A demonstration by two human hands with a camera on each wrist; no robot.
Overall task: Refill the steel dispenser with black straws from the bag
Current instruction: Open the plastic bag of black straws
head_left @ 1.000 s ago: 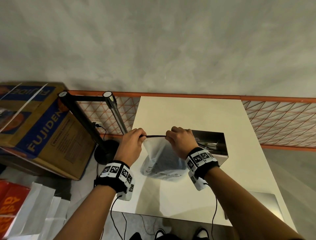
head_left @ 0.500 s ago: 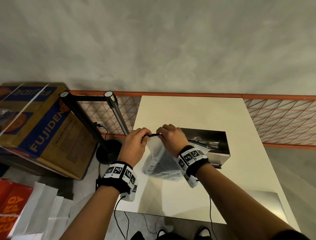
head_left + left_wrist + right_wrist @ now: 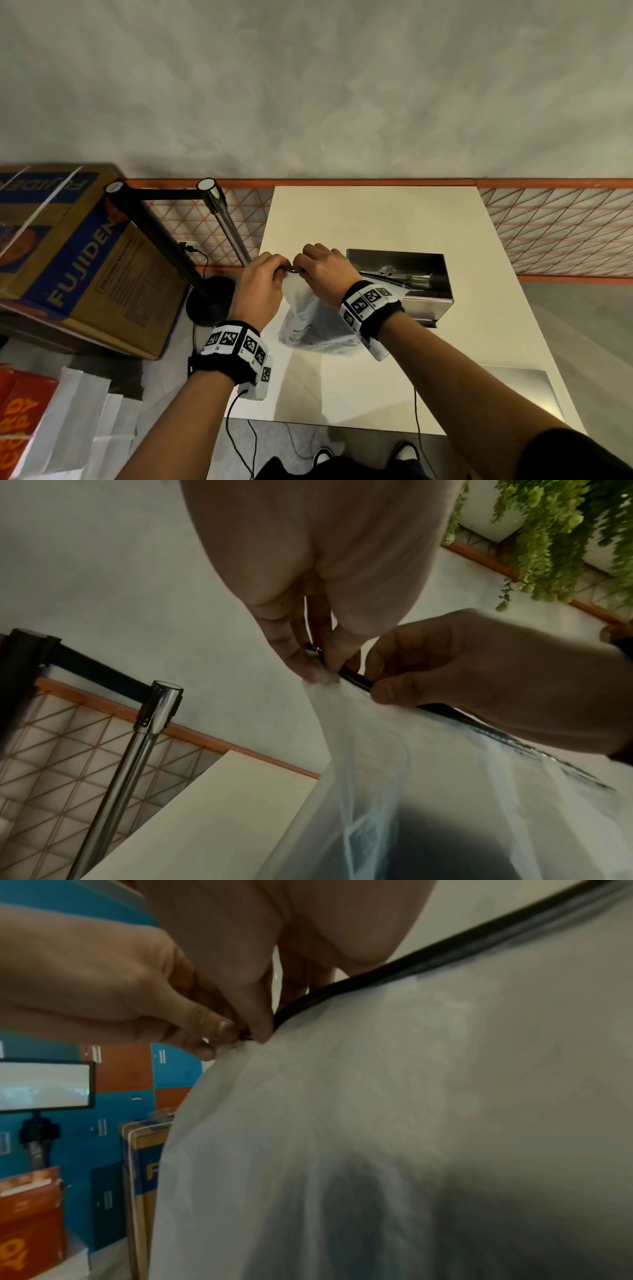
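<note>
A translucent plastic bag with a dark mass of black straws low inside hangs over the white table. A black zip strip runs along its top edge. My left hand pinches the left end of that strip. My right hand pinches the strip right beside it, fingertips nearly touching. In the right wrist view the bag fills the frame below the strip. The open steel dispenser lies on the table behind my right wrist.
Two stanchion posts, one chrome and one black, stand left of the table. A large cardboard box and white paper bags lie on the floor at left. A steel panel rests at the table's near right.
My right hand has slid left along the black zip strip until it meets my left hand. The stretch of strip between the hands has gone, and the bag top is bunched.
</note>
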